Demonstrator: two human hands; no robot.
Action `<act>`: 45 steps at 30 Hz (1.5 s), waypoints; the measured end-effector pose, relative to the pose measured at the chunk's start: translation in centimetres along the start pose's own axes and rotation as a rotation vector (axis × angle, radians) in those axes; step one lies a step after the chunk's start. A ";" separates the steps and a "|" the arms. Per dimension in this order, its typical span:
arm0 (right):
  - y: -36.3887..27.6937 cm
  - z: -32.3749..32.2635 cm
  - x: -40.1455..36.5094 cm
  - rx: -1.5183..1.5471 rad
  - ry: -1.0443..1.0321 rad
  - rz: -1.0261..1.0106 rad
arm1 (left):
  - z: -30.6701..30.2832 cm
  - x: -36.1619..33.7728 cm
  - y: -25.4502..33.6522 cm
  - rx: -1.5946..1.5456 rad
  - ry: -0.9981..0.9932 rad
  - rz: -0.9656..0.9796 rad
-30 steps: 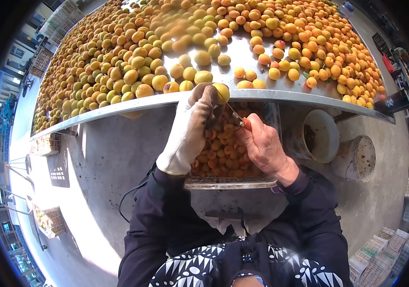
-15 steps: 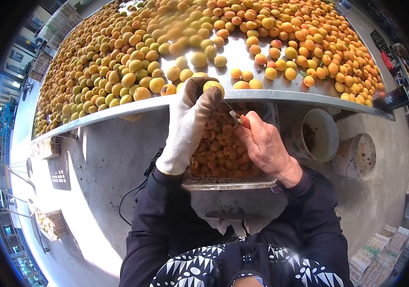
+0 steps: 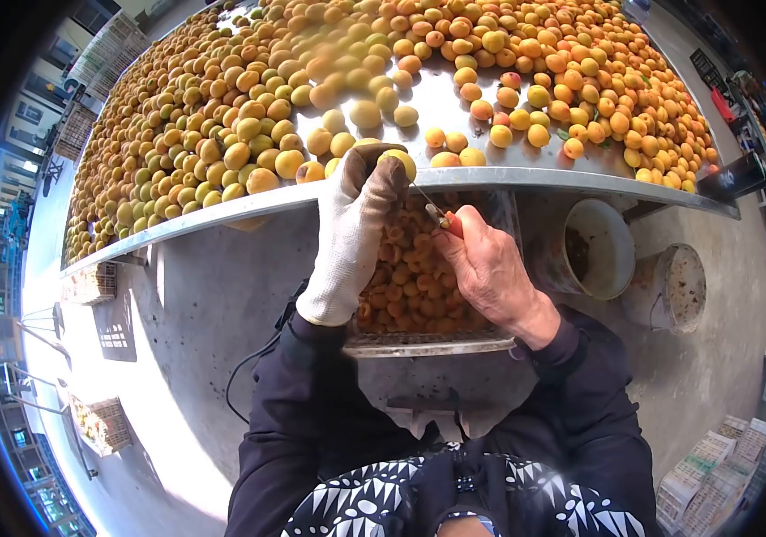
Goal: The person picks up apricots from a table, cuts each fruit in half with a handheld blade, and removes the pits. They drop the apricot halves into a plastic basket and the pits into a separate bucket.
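In a white knit glove with dark, stained fingertips, my left hand (image 3: 343, 242) is closed around a yellow apricot (image 3: 401, 162) at the table's front edge. Bare and lower to the right, my right hand (image 3: 496, 276) grips a small knife (image 3: 437, 216) with a red handle. Its thin metal blade points up and left, the tip close under the apricot. Below both hands sits a crate (image 3: 436, 344) of apricot halves (image 3: 414, 291). Whole apricots (image 3: 248, 125) cover much of the metal table (image 3: 544, 176) just beyond my hands.
Two stained buckets, one white (image 3: 614, 251) and one beside it (image 3: 685, 286), stand on the floor to the right. Slatted crates (image 3: 101, 424) are on the left, with stacked crates (image 3: 705, 470) at lower right. A black cable (image 3: 238, 380) runs near my left arm.
The view has shifted slightly, so the table's fruit appears a little further left. Both hands keep nearly the same pose, the blade still close to the apricot.
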State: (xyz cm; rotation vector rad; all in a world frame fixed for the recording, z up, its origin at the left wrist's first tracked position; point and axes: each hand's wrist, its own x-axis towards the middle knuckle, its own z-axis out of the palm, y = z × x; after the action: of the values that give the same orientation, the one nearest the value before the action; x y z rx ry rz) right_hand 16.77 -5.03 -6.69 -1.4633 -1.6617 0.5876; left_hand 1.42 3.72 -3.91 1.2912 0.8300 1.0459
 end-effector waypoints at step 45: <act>3.3 1.5 -1.4 -0.122 0.082 -0.087 | 1.7 -1.9 -1.5 -0.123 -0.029 -0.095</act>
State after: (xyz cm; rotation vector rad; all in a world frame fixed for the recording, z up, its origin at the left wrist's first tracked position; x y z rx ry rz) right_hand 17.41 -5.42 -10.51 -1.4729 -1.7130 0.3789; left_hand 2.53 1.35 -5.28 1.1500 0.7848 0.9851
